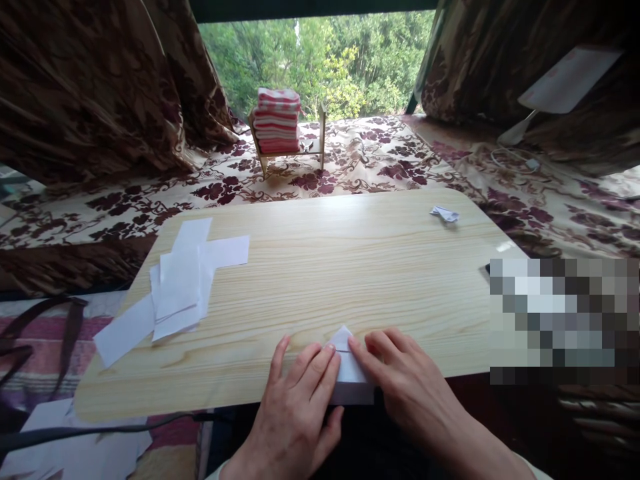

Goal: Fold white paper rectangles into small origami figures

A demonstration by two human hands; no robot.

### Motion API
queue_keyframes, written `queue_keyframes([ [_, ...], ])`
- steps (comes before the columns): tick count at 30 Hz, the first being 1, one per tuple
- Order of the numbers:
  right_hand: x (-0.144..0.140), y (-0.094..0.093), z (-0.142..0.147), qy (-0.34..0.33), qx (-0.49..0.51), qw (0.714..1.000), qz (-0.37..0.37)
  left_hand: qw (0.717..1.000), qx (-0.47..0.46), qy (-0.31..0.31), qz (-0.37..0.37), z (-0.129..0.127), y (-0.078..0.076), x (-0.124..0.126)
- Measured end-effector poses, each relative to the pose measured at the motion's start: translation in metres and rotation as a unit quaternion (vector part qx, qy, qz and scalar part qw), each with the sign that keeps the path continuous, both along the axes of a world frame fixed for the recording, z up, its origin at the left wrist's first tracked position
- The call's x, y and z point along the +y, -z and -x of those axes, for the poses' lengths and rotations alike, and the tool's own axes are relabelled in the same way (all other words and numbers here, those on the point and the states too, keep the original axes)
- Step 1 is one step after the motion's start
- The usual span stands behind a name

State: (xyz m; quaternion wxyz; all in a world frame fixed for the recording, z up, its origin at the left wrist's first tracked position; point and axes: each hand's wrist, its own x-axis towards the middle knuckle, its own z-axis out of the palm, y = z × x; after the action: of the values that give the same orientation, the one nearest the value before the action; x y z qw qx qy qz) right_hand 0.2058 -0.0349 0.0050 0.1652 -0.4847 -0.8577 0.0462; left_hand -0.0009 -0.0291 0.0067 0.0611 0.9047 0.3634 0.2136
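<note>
A small white sheet of paper (353, 368) lies at the table's near edge, its far end folded to a point and its near end jutting past the edge. My left hand (300, 393) holds it down from the left, fingertips on the fold and thumb below the table edge. From the right, my right hand (405, 367) presses its index fingertip beside the pointed end; the other fingers are curled and the thumb is hidden. A small folded paper piece (445, 214) sits at the far right of the wooden table (320, 267).
Loose paper strips (179, 283) overlap on the table's left side. More paper (75, 447) lies lower left, under a dark strap or cable (165, 421). Behind the table, a small rack (320, 143) bears folded pink-and-white cloths (277, 123). A white lamp (570, 80) stands far right. One right-hand patch is pixelated.
</note>
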Motion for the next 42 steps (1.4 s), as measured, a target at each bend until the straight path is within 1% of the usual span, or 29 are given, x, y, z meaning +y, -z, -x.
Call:
queue_keyframes([
  [5, 0.001, 0.003, -0.002, 0.010, -0.003, 1.000, -0.009, 0.999, 0.031, -0.001, 0.038, -0.013, -0.009, 0.014],
  [9, -0.005, 0.004, -0.008, 0.001, -0.005, 1.000, -0.020, 0.997, 0.048, 0.003, 0.066, -0.017, -0.009, 0.019],
  [13, -0.009, 0.001, -0.012, -0.004, -0.026, 0.999, -0.033, 0.997, 0.057, 0.008, 0.060, -0.017, -0.005, 0.020],
  [17, -0.002, -0.007, -0.003, -0.017, -0.049, 0.996, -0.072, 0.995, 0.077, 0.011, 0.058, -0.018, -0.002, 0.023],
  [20, 0.001, -0.009, 0.003, -0.022, -0.071, 0.992, -0.104, 0.994, 0.086, 0.018, 0.059, -0.020, -0.005, 0.027],
  [23, -0.002, -0.007, 0.004, -0.021, -0.081, 0.990, -0.116, 0.995, 0.080, 0.020, 0.062, -0.022, -0.011, 0.030],
  [26, -0.005, -0.005, 0.000, -0.022, -0.078, 0.991, -0.109, 0.994, 0.072, 0.018, 0.074, -0.021, -0.015, 0.034],
  [28, -0.002, -0.005, -0.005, -0.035, -0.078, 0.992, -0.097, 0.994, 0.070, 0.030, 0.077, -0.017, -0.018, 0.037],
  [32, 0.022, -0.015, -0.019, -0.085, -0.095, 0.989, -0.069, 0.988, 0.075, 0.124, 0.049, -0.003, -0.022, 0.042],
  [33, 0.030, -0.019, -0.023, -0.102, -0.098, 0.988, -0.055, 0.987, 0.078, 0.137, 0.042, 0.000, -0.022, 0.041],
  [34, 0.036, -0.022, -0.025, -0.115, -0.097, 0.988, -0.040, 0.986, 0.081, 0.139, 0.038, 0.002, -0.023, 0.040],
  [37, 0.042, -0.028, -0.025, -0.094, -0.076, 0.992, -0.019, 0.991, 0.083, 0.104, 0.028, 0.004, -0.022, 0.033],
  [40, 0.030, -0.024, -0.014, -0.080, -0.052, 0.995, -0.012, 0.995, 0.063, 0.073, 0.006, 0.002, -0.017, 0.025],
  [42, 0.020, -0.019, -0.006, -0.063, -0.057, 0.996, -0.017, 0.997, 0.048, 0.064, -0.006, 0.001, -0.014, 0.022],
])
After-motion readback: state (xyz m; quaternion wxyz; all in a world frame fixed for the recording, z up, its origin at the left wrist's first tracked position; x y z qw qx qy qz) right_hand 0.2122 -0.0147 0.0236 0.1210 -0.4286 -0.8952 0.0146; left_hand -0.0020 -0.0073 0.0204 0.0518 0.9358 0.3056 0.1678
